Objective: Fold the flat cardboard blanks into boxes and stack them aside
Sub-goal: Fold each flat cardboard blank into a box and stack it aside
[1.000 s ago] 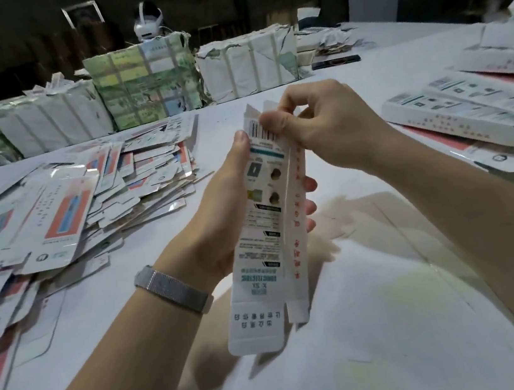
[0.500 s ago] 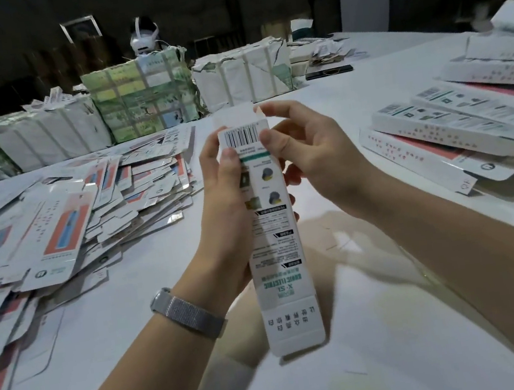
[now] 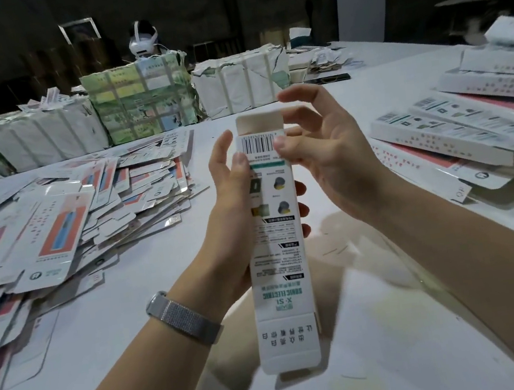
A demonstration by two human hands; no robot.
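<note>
A white table (image 3: 109,331) fills my view, with a heap of flat blanks (image 3: 64,218) on the left and finished boxes (image 3: 458,133) stacked on the right. Between them I hold one long box (image 3: 277,251) upright above the table. My left hand (image 3: 229,218) grips its side; my right hand (image 3: 326,158) thumb pinches near the barcode, fingers spread. The top flap (image 3: 259,123) seems untucked. A loose grip could let the box flatten.

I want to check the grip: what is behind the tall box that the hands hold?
Behind the box, left hand fingers wrap round; fingertips show at its right edge. The rest is covered.
</note>
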